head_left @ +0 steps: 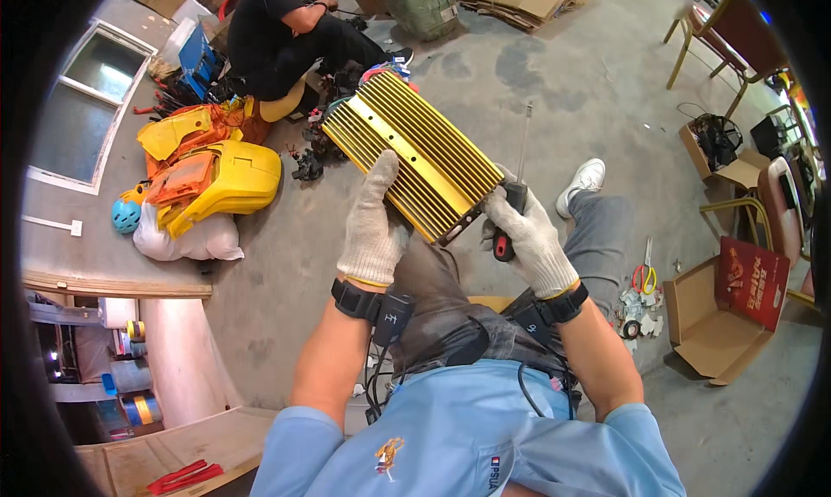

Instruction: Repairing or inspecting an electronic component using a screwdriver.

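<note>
A yellow finned metal case (424, 159), likely the housing of some electronic unit, is held tilted above my lap, its ribbed face up. My left hand (372, 224), in a white knit glove, is closed on its near left edge with the thumb on top. At the right end, my gloved right hand (532, 242) grips a screwdriver (517, 197) with a black and red handle, its thin shaft pointing up and away. That hand's fingers also touch the case's corner. Coloured wires (394, 67) show at the case's far end.
Another person (277, 42) in black sits at the far left. Yellow and orange plastic shells (234, 177), a white sack (199, 242) and a blue helmet (126, 215) lie left. To the right are scissors (644, 277), an open cardboard box (705, 337) and chairs (740, 38).
</note>
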The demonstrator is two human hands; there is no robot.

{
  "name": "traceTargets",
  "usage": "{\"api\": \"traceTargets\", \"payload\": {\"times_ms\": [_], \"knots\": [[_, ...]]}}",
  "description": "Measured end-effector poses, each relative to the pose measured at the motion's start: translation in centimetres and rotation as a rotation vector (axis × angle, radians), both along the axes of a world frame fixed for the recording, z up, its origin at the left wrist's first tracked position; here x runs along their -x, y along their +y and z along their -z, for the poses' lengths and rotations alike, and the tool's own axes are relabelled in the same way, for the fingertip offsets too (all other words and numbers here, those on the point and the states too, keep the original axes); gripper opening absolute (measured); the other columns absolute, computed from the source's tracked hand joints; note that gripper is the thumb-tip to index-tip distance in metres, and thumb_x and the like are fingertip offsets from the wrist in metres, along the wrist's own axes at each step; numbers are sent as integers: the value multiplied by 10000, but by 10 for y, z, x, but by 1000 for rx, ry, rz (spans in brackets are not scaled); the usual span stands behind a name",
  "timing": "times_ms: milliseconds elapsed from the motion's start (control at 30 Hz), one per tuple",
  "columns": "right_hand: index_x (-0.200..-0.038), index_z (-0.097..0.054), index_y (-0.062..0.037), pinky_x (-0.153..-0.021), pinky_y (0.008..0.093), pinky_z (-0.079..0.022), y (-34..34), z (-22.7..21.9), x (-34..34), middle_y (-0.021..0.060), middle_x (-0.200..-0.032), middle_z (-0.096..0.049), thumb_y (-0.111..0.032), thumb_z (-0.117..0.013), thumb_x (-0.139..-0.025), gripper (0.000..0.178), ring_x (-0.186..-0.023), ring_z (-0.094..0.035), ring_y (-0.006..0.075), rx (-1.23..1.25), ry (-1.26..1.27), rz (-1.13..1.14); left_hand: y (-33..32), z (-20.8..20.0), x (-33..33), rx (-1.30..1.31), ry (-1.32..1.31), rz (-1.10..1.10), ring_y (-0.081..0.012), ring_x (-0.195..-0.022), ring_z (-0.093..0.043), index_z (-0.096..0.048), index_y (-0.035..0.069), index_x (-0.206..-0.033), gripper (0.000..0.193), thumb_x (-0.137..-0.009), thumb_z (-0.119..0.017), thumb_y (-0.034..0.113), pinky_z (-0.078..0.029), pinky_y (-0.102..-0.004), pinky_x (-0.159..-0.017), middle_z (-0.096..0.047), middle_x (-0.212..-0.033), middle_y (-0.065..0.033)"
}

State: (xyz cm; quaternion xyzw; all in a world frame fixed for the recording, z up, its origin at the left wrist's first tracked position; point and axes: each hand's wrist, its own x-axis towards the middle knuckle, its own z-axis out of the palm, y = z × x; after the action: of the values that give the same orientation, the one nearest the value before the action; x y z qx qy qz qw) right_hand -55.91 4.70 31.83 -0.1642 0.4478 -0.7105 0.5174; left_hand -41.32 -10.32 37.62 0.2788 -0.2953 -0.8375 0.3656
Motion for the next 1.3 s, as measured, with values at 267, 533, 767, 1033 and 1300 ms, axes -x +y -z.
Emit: {"api": "traceTargets", "payload": {"times_ms": [267, 533, 767, 1033, 1300], "knots": [[-1116, -678, -14, -608, 243, -492, -2, 6, -8, 3, -875, -660, -193, -749, -984, 234, -677, -576, 70, -83, -126, 92, -3, 9, 10, -70, 39, 52, -280, -1101, -715, -612, 18, -1335, 497, -963, -797, 290, -642, -447, -950, -697, -1215, -119], [-1115, -669, -12, -635, 262, -542, -8, 3, -1, 35, -938, -689, -213, -749, -982, 254, -707, -618, 90, -155, 154, 76, -11, 27, 15, -189, 293, 90, -312, -1160, -712, -557, -4, -1397, 491, -1039, -684, 308, -631, -471, -994, -685, -1315, -174], [-1182, -697, 3, -598, 234, -483, 8, -5, 24, -6, -860, -674, -213, -722, -977, 299, -669, -581, 60, -327, 380, 148, -25, 58, 8, -197, 169, 55, -250, -1090, -730, -604, 9, -1331, 426, -1017, -724, 271, -642, -418, -942, -713, -1238, -120], [-1141, -732, 16, -673, 259, -528, -10, -3, 55, 27, -887, -707, -273, -725, -972, 334, -731, -612, 68, -486, 601, 19, -21, 82, 11, -38, -96, 258, -195, -1061, -712, -582, 5, -1356, 462, -970, -770, 175, -614, -369, -950, -707, -1218, -76], [-1407, -574, 27, -691, 251, -526, -21, 17, 69, 13, -1016, -673, -322, -753, -979, 581, -793, -595, 55, -349, 395, -180, -19, 85, 5, 72, -172, 544, -220, -1190, -661, -500, -26, -1462, 725, -881, -850, 230, -542, -377, -1037, -660, -1331, -115]]}}
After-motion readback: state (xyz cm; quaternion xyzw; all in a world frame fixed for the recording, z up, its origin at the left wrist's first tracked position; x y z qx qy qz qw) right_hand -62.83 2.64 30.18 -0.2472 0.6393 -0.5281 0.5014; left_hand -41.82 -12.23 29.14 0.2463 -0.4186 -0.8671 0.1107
